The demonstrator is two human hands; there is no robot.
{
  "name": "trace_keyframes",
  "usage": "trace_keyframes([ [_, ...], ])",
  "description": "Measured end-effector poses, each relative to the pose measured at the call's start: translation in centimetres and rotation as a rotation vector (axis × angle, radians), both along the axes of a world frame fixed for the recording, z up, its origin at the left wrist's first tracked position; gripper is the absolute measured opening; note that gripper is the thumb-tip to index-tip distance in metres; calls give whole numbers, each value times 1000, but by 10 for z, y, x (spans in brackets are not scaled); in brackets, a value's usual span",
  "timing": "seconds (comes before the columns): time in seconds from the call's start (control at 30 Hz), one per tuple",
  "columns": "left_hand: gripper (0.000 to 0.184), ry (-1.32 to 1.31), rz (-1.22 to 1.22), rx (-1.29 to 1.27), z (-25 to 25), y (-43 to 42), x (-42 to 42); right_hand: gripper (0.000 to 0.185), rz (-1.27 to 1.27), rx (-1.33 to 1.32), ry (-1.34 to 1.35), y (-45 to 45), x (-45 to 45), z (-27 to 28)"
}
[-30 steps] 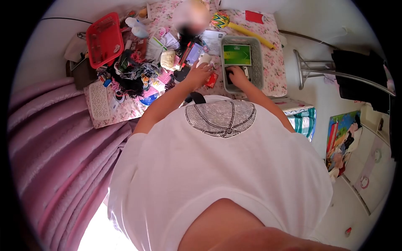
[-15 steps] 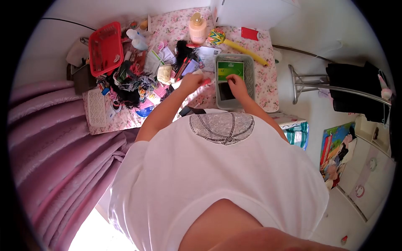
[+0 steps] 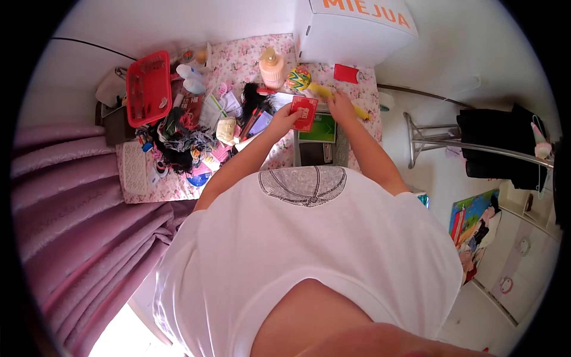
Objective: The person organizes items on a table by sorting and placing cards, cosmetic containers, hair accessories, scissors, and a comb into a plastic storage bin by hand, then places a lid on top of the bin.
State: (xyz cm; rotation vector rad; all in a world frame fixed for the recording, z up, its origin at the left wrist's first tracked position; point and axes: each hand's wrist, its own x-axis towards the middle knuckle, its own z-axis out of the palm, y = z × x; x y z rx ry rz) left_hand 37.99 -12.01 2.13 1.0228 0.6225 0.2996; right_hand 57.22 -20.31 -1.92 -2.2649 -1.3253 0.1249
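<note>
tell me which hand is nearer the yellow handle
Right. The right hand overlaps the yellow handle in view; the left hand is farther off, to its left and nearer the body, holding a red packet.

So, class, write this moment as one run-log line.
left hand: holding red packet | right hand: at yellow stick, contact unclear | green item: in grey bin

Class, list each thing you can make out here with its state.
Left hand, gripping red packet
Right hand, beside yellow handle, grip unclear
Grey basket, open, green box inside
Red basket, open
Pump bottle, upright
Yarn, tangled
Black clothes, hanging
Curtain, in folds
</note>
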Motion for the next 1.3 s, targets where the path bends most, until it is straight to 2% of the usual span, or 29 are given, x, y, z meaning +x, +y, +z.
trace_keyframes([
  [0.03, 22, 0, 15, 0, -2, 5, 1, 30, -6, -62, 16, 5, 6, -5],
  [0.13, 22, 27, 73, -1, -1, 19, 3, 35, 251, -558, 3, 31, 29, 11],
  [0.23, 22, 92, 117, -5, 0, 30, 1, 40, 673, -892, -204, 57, 61, -13],
  [0.3, 22, 76, 150, -26, -3, 36, 2, 47, 365, -765, -52, 57, 84, -81],
  [0.37, 23, 3, 197, -33, -3, 38, 3, 54, 130, -657, 53, 56, 84, -96],
  [0.43, 23, 9, 191, -54, -5, 41, 2, 62, -37, -571, 120, 51, 68, -72],
  [0.53, 23, 21, 185, -94, -4, 42, 3, 67, -119, -630, 160, 51, 66, -63],
  [0.63, 24, 9, 164, -125, -2, 42, 1, 67, -89, -655, 149, 51, 68, -58],
  [0.83, 24, 42, 141, -132, 2, 41, -1, 54, 38, -565, -112, 48, 56, -16],
  [0.93, 24, 116, 160, -105, -3, 40, -5, 40, 68, -253, -129, 35, 42, 14],
  [1.03, 25, 235, 174, -110, 12, 36, -9, 26, 44, 159, 297, 24, 17, 43],
  [1.13, 34, 255, 172, -122, 14, 30, -17, 21, 206, 381, 302, 14, -5, 59],
  [1.23, 33, 290, 140, -140, 18, 26, -24, 16, 316, 352, 585, -3, -43, 90],
  [1.3, 32, 283, 103, -140, 21, 22, -27, 14, 479, 322, 554, -14, -63, 94],
])
